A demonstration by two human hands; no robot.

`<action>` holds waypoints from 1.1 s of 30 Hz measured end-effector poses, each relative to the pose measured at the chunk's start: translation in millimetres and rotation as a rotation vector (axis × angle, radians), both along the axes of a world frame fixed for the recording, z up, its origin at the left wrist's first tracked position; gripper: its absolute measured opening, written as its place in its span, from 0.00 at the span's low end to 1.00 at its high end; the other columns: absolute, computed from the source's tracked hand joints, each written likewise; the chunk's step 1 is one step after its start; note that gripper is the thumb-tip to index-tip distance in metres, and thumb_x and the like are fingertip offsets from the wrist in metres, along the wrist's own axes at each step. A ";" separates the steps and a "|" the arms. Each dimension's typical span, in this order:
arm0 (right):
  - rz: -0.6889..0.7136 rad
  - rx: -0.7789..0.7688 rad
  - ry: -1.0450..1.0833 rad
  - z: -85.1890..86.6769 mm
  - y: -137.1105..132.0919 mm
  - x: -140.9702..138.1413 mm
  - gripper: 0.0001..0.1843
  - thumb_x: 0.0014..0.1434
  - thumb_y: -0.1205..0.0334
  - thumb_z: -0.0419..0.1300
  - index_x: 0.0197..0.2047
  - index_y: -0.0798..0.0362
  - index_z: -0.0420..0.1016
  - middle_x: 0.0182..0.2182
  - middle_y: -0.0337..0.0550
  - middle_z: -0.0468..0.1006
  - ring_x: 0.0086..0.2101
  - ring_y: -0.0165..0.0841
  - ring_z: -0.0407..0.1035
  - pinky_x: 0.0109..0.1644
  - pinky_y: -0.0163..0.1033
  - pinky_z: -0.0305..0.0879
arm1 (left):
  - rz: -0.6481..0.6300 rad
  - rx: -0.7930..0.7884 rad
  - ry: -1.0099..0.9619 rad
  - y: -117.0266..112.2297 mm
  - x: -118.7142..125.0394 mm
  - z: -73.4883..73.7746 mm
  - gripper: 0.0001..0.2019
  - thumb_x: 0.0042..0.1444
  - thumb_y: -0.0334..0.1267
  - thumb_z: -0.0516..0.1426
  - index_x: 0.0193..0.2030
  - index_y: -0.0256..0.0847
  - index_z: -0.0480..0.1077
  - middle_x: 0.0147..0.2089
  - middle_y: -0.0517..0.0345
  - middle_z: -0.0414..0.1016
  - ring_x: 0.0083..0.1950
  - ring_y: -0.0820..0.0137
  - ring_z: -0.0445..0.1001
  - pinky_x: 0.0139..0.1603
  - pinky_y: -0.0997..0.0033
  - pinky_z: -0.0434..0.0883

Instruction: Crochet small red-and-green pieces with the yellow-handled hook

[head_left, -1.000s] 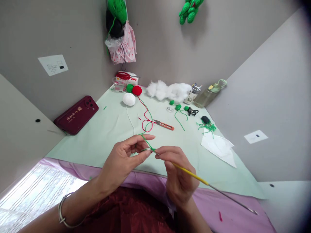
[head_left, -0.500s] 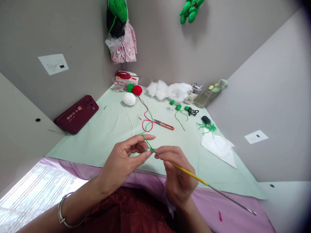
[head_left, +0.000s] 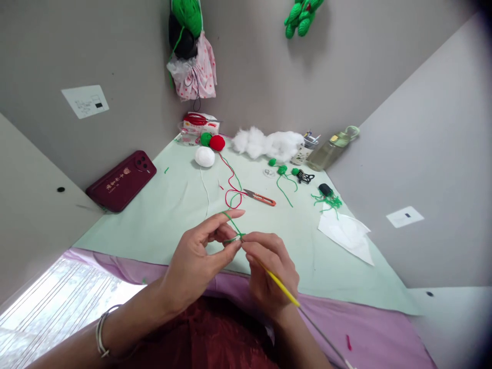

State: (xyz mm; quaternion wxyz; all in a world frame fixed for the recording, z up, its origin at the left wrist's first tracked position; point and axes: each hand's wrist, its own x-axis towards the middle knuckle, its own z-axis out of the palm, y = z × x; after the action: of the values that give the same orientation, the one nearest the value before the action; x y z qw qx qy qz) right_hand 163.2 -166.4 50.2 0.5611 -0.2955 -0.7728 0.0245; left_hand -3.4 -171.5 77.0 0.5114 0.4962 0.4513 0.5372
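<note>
My left hand point(head_left: 200, 256) pinches a small piece of green and white crochet work point(head_left: 237, 238) between thumb and fingers. A strand of green yarn point(head_left: 232, 220) runs taut from the piece over its raised index finger. My right hand point(head_left: 272, 271) is closed around a crochet hook point(head_left: 283, 288) with a yellow grip, its far shaft slanting down to the right. The hook's working tip meets the piece at my left fingertips, mostly hidden by the fingers. Beyond the hands lie orange thread snips point(head_left: 260, 198) beside loops of red yarn point(head_left: 233, 199).
White point(head_left: 205, 157), red point(head_left: 217, 143) and green point(head_left: 206, 139) yarn balls sit at the back, near white stuffing point(head_left: 267, 144). A maroon phone point(head_left: 121, 181) leans at left. A bottle point(head_left: 332, 148), small green crocheted pieces point(head_left: 282, 169) and white paper point(head_left: 346, 236) lie at right.
My right hand has shifted slightly left and turned, so the hook now points more steeply down, its far end lower and further left. My left hand still holds the piece with the yarn taut.
</note>
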 end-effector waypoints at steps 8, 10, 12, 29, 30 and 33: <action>-0.126 0.160 -0.010 -13.2 -3.1 -4.9 0.21 0.67 0.74 0.61 0.58 0.44 0.81 0.41 0.45 0.81 0.39 0.37 0.78 0.40 0.42 0.78 | -0.283 -0.325 -0.480 1.7 -4.0 -2.4 0.22 0.57 0.41 0.71 0.58 0.47 0.81 0.33 0.65 0.72 0.33 0.76 0.67 0.41 0.74 0.68; -0.044 0.004 0.105 -7.0 -4.7 -3.4 0.18 0.69 0.73 0.58 0.56 0.46 0.81 0.40 0.45 0.82 0.38 0.37 0.77 0.39 0.44 0.77 | -0.316 -0.386 -0.525 4.6 -6.7 -2.7 0.20 0.56 0.40 0.72 0.56 0.46 0.83 0.33 0.64 0.72 0.32 0.77 0.65 0.38 0.75 0.66; 0.038 -0.197 0.269 1.6 -4.9 -0.7 0.15 0.71 0.71 0.56 0.50 0.47 0.82 0.35 0.43 0.81 0.36 0.36 0.76 0.39 0.44 0.75 | -0.283 -0.344 -0.496 6.9 -9.3 -2.2 0.18 0.55 0.39 0.72 0.53 0.44 0.84 0.32 0.63 0.73 0.33 0.76 0.65 0.38 0.75 0.66; 0.017 -0.169 0.237 2.6 1.1 -6.1 0.16 0.69 0.72 0.61 0.51 0.45 0.84 0.40 0.44 0.82 0.37 0.34 0.77 0.37 0.41 0.75 | -0.277 -0.396 -0.559 10.4 -2.0 -10.6 0.20 0.53 0.40 0.74 0.53 0.42 0.85 0.38 0.60 0.76 0.33 0.78 0.67 0.42 0.74 0.69; 0.053 -0.262 0.324 5.1 2.1 -4.0 0.14 0.70 0.72 0.59 0.48 0.45 0.84 0.37 0.42 0.81 0.35 0.33 0.75 0.36 0.40 0.74 | -0.267 -0.393 -0.566 11.5 -3.1 -10.5 0.18 0.53 0.40 0.74 0.52 0.42 0.85 0.36 0.60 0.76 0.32 0.78 0.67 0.41 0.75 0.69; 0.210 -0.463 0.504 9.5 4.9 -0.8 0.12 0.72 0.67 0.59 0.43 0.46 0.84 0.32 0.39 0.79 0.32 0.31 0.72 0.37 0.40 0.71 | -0.217 -0.307 -0.504 11.0 -4.5 -8.9 0.16 0.54 0.37 0.73 0.51 0.46 0.85 0.33 0.63 0.75 0.33 0.77 0.69 0.40 0.76 0.68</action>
State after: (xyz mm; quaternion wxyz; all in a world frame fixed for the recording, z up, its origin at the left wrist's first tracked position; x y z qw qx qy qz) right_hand 162.4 -161.4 59.7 0.6465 -0.3185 -0.6104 0.3286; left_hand -8.0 -160.5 68.1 0.7305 0.3097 0.3304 0.5112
